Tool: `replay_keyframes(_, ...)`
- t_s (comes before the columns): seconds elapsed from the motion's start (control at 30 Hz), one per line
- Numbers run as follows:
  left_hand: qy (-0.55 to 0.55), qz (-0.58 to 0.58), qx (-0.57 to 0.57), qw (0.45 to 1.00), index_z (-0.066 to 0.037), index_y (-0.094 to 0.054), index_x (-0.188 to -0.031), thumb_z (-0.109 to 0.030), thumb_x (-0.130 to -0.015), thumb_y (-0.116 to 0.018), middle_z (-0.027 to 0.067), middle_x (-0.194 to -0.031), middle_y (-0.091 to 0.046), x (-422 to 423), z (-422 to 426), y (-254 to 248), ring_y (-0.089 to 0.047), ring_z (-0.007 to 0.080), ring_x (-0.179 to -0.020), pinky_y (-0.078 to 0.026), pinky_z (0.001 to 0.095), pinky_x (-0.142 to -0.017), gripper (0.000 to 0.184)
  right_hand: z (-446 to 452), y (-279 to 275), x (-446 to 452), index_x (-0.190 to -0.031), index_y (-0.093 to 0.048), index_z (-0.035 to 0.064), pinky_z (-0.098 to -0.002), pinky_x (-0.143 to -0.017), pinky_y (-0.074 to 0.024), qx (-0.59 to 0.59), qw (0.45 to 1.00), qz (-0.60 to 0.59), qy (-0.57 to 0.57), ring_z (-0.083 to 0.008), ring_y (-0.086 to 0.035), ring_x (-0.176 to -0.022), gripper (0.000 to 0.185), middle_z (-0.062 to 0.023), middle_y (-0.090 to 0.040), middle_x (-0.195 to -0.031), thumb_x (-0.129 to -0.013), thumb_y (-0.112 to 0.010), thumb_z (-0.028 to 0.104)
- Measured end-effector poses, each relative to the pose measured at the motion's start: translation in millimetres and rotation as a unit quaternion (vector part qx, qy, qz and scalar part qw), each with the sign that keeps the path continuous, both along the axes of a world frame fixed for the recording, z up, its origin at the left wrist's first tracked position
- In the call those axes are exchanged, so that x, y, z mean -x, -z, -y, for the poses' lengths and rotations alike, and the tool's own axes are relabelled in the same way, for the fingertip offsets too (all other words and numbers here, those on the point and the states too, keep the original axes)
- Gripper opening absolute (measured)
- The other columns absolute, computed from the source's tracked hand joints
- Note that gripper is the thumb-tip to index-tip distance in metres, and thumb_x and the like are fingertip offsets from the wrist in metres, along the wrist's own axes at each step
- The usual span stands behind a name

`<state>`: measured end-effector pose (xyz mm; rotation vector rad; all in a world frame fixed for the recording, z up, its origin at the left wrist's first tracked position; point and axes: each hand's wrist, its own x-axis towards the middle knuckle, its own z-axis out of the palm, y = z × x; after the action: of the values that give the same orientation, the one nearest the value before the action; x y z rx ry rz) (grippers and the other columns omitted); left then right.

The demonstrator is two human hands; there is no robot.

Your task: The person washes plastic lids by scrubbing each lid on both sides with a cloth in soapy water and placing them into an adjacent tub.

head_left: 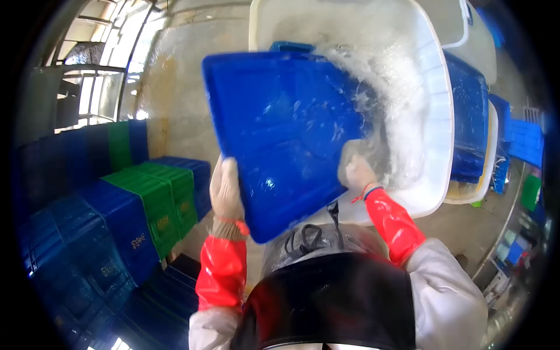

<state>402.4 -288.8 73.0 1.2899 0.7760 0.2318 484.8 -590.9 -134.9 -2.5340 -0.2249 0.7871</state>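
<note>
A wet blue plastic lid, flat with a raised rim, is tilted over a large white tub. Its far right corner dips into the foamy water. My left hand, in a pale knit glove, grips the lid's left edge with the thumb on the upper face. My right hand, gloved too, is closed beside the lid's right edge at the water. Something whitish and blurred lies around its fingers, and I cannot make out what they hold. Another blue piece shows behind the lid's far edge.
Stacked blue crates and green crates stand on the left. Right of the tub is a second container with a blue crate in it. More blue plastic pieces lie farther right. A black apron covers my front.
</note>
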Motion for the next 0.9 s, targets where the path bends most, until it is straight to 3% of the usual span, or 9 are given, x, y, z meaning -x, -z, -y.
replay_keyframes(0.03,0.000,-0.007,0.027,1.000,0.005,-0.056,-0.138,-0.025,-0.109,-0.050,0.0089,-0.120,-0.067,-11,0,6,-0.064,0.0136,-0.103,-0.052,0.0270,-0.091,0.042,-13,-28,5,-0.103,-0.066,-0.0039,-0.0522,-0.083,-0.0501,0.075,0.924,0.096,-0.363,-0.0414,-0.063,-0.089,0.025,-0.0267,-0.066,-0.093,-0.088,-0.049,0.007)
replay_keyframes(0.1,0.027,-0.018,-0.006,0.999,0.006,-0.057,-0.137,-0.025,-0.108,-0.053,0.0073,-0.119,-0.067,-24,0,29,-0.062,0.0120,-0.104,-0.051,0.0263,-0.091,0.043,-76,-117,22,-0.112,-0.064,-0.0013,-0.0524,-0.082,-0.0508,-0.098,0.987,-0.086,-0.092,-0.0399,-0.065,-0.088,0.031,-0.0236,-0.066,-0.096,-0.088,-0.056,0.016)
replay_keyframes(0.17,0.040,-0.026,-0.157,0.986,0.005,-0.059,-0.134,-0.025,-0.108,-0.054,0.0054,-0.117,-0.066,-21,9,46,-0.060,0.0107,-0.106,-0.050,0.0269,-0.092,0.040,-126,-130,39,-0.122,-0.060,-0.0019,-0.0508,-0.085,-0.0514,-0.284,0.911,0.228,-0.191,-0.0403,-0.066,-0.090,0.039,-0.0245,-0.065,-0.101,-0.086,-0.060,0.014)
replay_keyframes(0.23,-0.057,0.089,0.121,0.987,0.003,-0.062,-0.131,-0.023,-0.107,-0.055,0.0046,-0.116,-0.067,7,7,75,-0.059,0.0098,-0.106,-0.049,0.0277,-0.092,0.036,-180,-185,-10,-0.123,-0.061,0.0058,-0.0512,-0.080,-0.0531,-0.297,0.921,0.155,-0.198,-0.0421,-0.066,-0.094,0.038,-0.0231,-0.067,-0.104,-0.085,-0.060,0.008)
replay_keyframes(0.43,0.033,-0.098,-0.001,0.995,0.001,-0.058,-0.136,-0.015,-0.100,-0.061,0.0043,-0.113,-0.066,41,-7,-53,-0.060,0.0104,-0.093,-0.050,0.0254,-0.083,0.039,-254,-150,-154,-0.133,-0.061,0.0081,-0.0405,-0.080,-0.0581,-0.310,0.926,0.103,-0.191,-0.0290,-0.070,-0.089,0.041,-0.0176,-0.072,-0.104,-0.093,-0.055,0.013)
replay_keyframes(0.5,-0.010,-0.100,-0.028,0.995,0.002,-0.057,-0.136,-0.014,-0.099,-0.061,0.0046,-0.111,-0.067,55,-10,-81,-0.061,0.0111,-0.091,-0.051,0.0250,-0.082,0.040,-228,-152,-176,-0.141,-0.057,0.0081,-0.0321,-0.080,-0.0588,-0.386,0.910,-0.135,-0.061,-0.0201,-0.070,-0.087,0.047,-0.0120,-0.071,-0.102,-0.095,-0.050,0.010)
replay_keyframes(0.63,-0.083,-0.105,-0.082,0.988,0.003,-0.056,-0.139,-0.010,-0.093,-0.064,0.0089,-0.115,-0.068,100,-5,-114,-0.065,0.0163,-0.097,-0.052,0.0289,-0.087,0.048,-108,31,-175,-0.105,-0.068,-0.0047,-0.0389,-0.062,-0.0558,-0.076,0.864,0.340,-0.363,-0.0285,-0.064,-0.062,0.024,-0.0098,-0.064,-0.069,-0.091,-0.058,0.011)
replay_keyframes(0.83,-0.085,-0.066,-0.185,0.977,0.004,-0.056,-0.139,-0.017,-0.083,-0.073,0.0096,-0.115,-0.069,96,26,-182,-0.066,0.0173,-0.095,-0.054,0.0288,-0.082,0.063,41,2,-26,-0.087,-0.079,0.0082,-0.0409,-0.086,-0.0551,-0.037,0.944,0.069,-0.321,-0.0295,-0.070,-0.098,0.023,-0.0151,-0.075,-0.094,-0.076,-0.069,0.025)
replay_keyframes(0.9,0.030,0.006,-0.199,0.979,0.002,-0.046,-0.149,-0.016,-0.087,-0.068,0.0174,-0.130,-0.065,72,35,-211,-0.067,0.0279,-0.111,-0.055,0.0387,-0.098,0.068,53,-84,-23,-0.130,-0.070,0.0139,-0.0379,-0.112,-0.0431,-0.113,0.982,-0.137,-0.070,-0.0366,-0.060,-0.128,0.042,-0.0303,-0.062,-0.132,-0.091,-0.064,0.027)
